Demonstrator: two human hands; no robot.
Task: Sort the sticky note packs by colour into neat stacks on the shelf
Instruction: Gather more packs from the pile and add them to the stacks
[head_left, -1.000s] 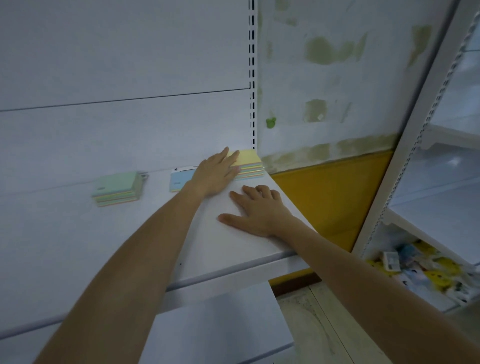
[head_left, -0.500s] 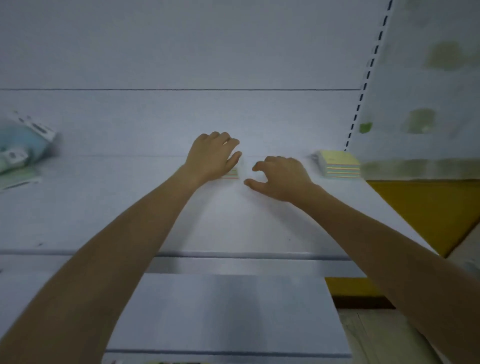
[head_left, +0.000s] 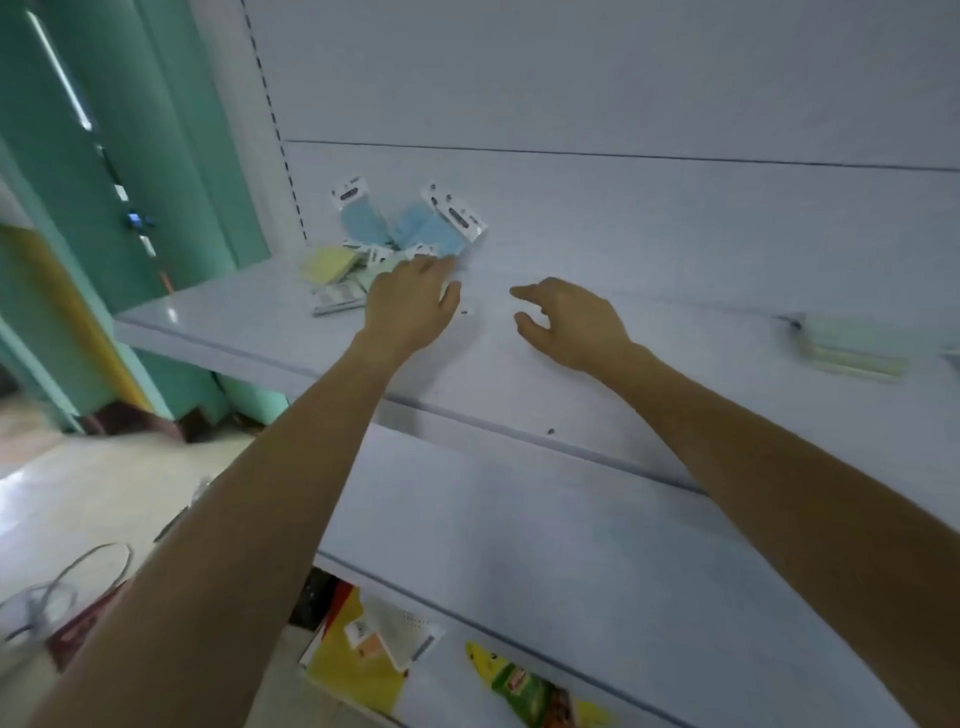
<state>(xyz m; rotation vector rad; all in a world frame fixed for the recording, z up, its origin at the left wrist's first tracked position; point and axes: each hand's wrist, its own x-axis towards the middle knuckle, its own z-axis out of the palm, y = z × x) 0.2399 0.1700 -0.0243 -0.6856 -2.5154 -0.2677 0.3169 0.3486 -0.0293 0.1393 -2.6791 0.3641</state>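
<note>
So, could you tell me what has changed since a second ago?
Both hands moved left along the shelf, past the green stack: the left hand now reaches the loose pile of packs, the right hand hovers beside it. Neither hand grips anything; the green stack stayed put.

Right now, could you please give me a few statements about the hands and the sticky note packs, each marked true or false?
1. The right hand holds a pack. False: it is over the shelf, holding nothing.
2. Blue packs lean against the back panel. True.
3. The yellow pack lies at the shelf's right end. False: it lies in the pile at the left end.
4. The left hand reaches to that pile. True.
5. A pale green stack lies right of both hands. True.
</note>
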